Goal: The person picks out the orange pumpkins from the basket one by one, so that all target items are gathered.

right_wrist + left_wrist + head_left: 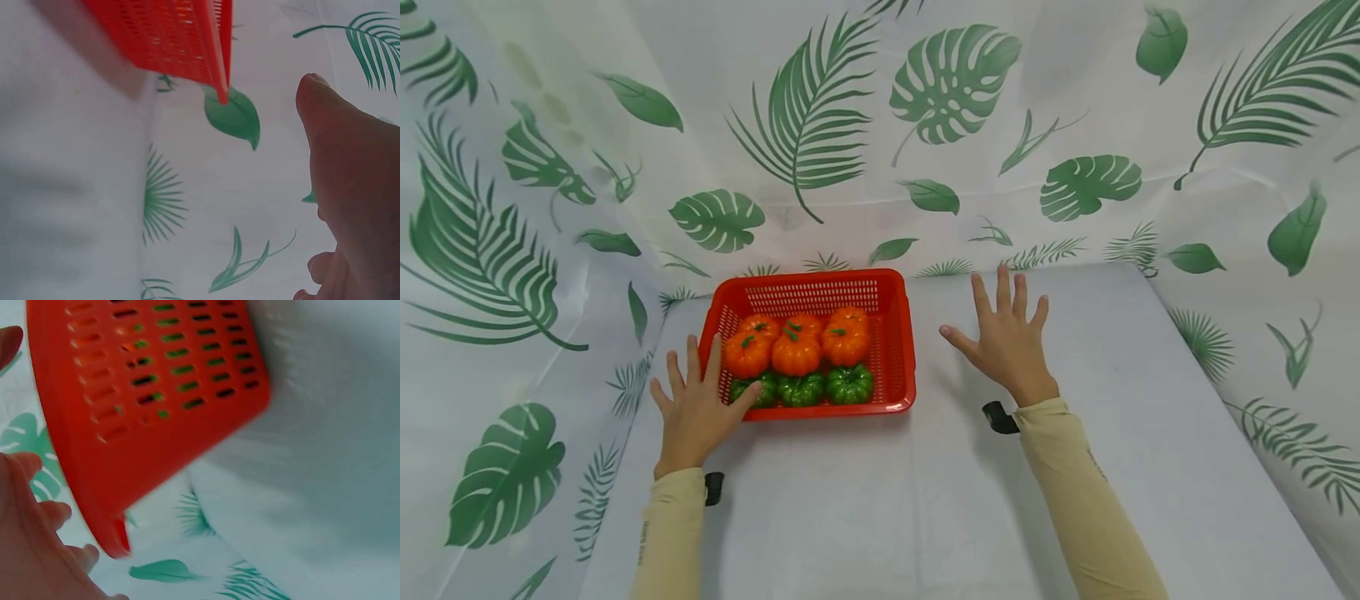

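Note:
A red plastic basket with slotted walls stands on the white table, left of the middle. Inside it lie several small orange pumpkins, with a row of green pumpkins along the near side. My left hand is spread at the basket's near left corner, its thumb and forefinger over the rim in the head view. In the left wrist view its fingertips show beside the basket's wall. My right hand, fingers straight and spread, hovers to the right of the basket and holds nothing.
The white table surface reaches toward me and to the right of the basket. A white curtain with green leaf prints hangs behind the table and along both sides. A black wrist strap piece sticks out by the right sleeve.

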`<action>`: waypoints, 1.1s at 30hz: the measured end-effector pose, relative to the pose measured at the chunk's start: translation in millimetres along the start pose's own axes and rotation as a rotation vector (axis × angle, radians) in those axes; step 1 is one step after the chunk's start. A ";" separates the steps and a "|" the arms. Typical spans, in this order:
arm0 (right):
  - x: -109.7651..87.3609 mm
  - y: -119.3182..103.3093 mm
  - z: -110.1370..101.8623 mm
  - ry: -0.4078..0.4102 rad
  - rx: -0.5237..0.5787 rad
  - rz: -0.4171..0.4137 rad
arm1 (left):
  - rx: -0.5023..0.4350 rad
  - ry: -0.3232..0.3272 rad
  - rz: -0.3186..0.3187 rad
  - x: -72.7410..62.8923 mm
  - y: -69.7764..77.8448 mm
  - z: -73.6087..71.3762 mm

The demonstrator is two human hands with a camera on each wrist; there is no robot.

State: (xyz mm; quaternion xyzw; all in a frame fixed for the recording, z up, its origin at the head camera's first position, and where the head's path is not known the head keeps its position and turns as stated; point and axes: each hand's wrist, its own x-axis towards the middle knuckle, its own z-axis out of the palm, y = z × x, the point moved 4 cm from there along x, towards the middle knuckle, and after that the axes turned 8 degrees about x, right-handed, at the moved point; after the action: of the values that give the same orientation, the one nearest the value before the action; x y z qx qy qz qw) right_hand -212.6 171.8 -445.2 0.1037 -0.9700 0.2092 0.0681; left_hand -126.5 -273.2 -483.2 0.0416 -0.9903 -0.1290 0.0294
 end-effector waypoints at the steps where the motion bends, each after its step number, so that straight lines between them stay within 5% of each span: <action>1: 0.2 -0.7 0.9 -0.004 0.004 0.001 | -0.001 -0.006 -0.004 0.1 -2.5 0.8; 18: 10.4 -26.2 11.6 -0.113 0.306 -0.032 | -0.045 -0.054 -0.016 4.7 -18.9 14.5; 33: 36.5 -80.0 34.3 -0.229 0.628 -0.113 | -0.085 -0.099 -0.047 3.1 -23.0 17.6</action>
State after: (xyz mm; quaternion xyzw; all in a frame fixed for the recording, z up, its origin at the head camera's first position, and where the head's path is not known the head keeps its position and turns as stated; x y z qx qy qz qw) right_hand -232.6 79.8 -438.5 0.1962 -0.8523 0.4806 -0.0649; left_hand -129.2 -291.2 -506.0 0.0572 -0.9829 -0.1736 -0.0210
